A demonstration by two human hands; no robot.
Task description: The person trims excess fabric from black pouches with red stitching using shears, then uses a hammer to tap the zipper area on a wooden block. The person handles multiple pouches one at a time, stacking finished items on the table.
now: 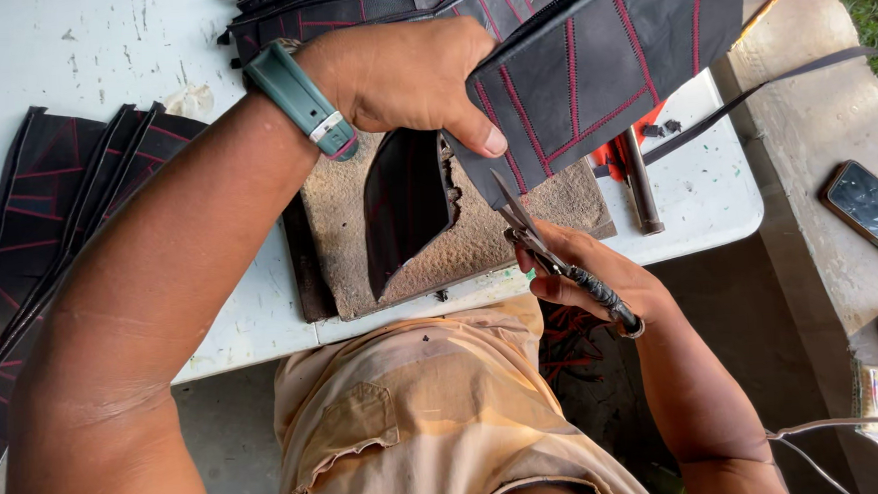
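Left hand [400,74] pinches the black red-stitched panel [599,58] at its lower edge, thumb on top, over the mat [479,240] near the table's [98,54] front edge. Right hand [591,279] grips scissors [534,237], blades at that edge. Panel appears pliable, light, rubbery; best held beside the cut.

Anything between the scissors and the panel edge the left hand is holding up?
Nothing visible. The scissors in the right hand point straight at the lower edge of the black panel, which the left hand grips beside the blades; thumb close by.
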